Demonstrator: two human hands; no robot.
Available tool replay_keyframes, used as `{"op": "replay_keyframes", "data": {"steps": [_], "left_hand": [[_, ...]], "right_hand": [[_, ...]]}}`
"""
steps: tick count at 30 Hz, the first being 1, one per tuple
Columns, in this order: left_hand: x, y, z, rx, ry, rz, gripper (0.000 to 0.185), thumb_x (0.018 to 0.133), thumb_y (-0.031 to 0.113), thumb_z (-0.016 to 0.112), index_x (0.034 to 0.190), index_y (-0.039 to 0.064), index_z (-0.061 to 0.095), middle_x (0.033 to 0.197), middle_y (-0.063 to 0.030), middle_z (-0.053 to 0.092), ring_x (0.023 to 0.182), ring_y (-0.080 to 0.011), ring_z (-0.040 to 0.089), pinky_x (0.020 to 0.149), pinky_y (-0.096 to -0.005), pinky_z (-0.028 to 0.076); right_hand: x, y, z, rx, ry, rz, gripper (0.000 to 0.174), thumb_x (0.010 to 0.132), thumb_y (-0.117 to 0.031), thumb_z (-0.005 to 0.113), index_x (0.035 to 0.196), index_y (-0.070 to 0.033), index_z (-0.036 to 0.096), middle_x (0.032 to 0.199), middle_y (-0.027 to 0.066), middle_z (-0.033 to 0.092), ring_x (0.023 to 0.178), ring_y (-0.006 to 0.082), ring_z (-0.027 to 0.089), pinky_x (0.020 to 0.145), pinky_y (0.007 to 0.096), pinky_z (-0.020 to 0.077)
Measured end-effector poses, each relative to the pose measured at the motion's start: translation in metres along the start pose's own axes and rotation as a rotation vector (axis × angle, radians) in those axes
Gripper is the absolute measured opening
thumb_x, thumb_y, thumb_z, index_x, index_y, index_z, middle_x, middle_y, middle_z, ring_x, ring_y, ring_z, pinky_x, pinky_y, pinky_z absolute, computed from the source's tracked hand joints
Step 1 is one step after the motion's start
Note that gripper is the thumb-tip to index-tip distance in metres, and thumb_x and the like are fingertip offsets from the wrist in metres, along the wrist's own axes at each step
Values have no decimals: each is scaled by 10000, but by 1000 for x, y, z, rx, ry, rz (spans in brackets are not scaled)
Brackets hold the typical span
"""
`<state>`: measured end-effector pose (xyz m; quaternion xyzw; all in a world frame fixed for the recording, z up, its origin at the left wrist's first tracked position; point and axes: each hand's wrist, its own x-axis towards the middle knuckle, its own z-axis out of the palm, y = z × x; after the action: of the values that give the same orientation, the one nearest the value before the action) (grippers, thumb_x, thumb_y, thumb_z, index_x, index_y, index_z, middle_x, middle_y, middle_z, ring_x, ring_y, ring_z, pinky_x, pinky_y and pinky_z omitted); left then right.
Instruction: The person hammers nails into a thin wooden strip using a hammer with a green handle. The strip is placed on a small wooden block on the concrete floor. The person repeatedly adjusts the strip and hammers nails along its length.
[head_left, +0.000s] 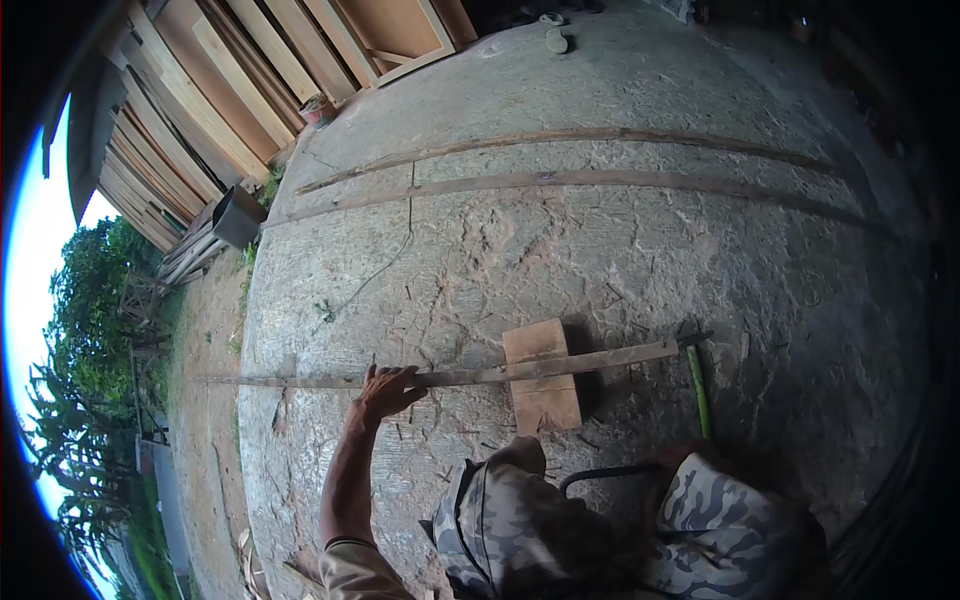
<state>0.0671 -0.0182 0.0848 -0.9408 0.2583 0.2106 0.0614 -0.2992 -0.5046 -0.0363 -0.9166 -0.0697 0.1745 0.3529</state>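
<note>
A long, narrow wooden batten (465, 377) runs across the concrete floor, lying over a short thick wood block (544, 409). My left hand (386, 391) grips the batten left of the block, fingers over its top edge. My right hand (670, 456), in shadow beside my camouflage-clad knee, is around the end of a dark curved bar (609, 472); its fingers are partly hidden. Beyond that hand lies a tool with a green handle (699, 390) and a dark head (694, 339), which looks like a hammer, at the batten's right end.
Two long wooden strips (555, 178) lie farther off on the rough concrete. A thin cord (375, 276) and several nails (613, 291) are scattered about. Boards (240, 82) lean at the upper left, near a grey bin (238, 217). The slab's edge drops to dirt (202, 330) at left.
</note>
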Motion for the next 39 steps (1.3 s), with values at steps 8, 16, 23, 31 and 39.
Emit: {"op": "replay_keyframes", "data": {"steps": [8,16,23,31,39], "left_hand": [[40,78,-3,-97,349,287,397,762,475,866,903,141,704,858,-64,705,862,-332,678,761,-466,531],[77,172,-21,-368,560,285,400,759,366,905,953,130,646,823,-102,634,745,-341,656,635,-481,503],[77,171,-7,-179,388,211,369,761,403,890,910,113,719,736,-113,667,671,-352,666,607,-479,507],[79,171,-7,-118,499,245,452,785,407,899,899,45,652,778,-141,660,695,-380,659,611,-489,492],[81,175,0,-114,485,183,417,788,388,891,946,57,691,818,-142,687,775,-382,681,682,-495,523]], "right_hand": [[-76,32,-8,207,342,126,368,999,-260,688,1326,-107,619,974,118,702,725,289,700,665,397,560],[-92,-43,-83,867,748,449,337,1046,-206,651,1331,-27,632,878,4,641,843,57,597,755,290,501],[-112,24,-115,1016,730,378,304,1086,-237,600,1266,-5,679,730,-85,527,673,22,474,585,251,399],[-115,33,-137,985,651,255,262,1092,-248,590,1212,-34,681,721,-76,511,622,17,444,546,250,376],[-123,39,-142,1272,488,255,285,1130,-281,510,1276,-56,607,738,-51,493,516,25,412,448,224,359]]}}
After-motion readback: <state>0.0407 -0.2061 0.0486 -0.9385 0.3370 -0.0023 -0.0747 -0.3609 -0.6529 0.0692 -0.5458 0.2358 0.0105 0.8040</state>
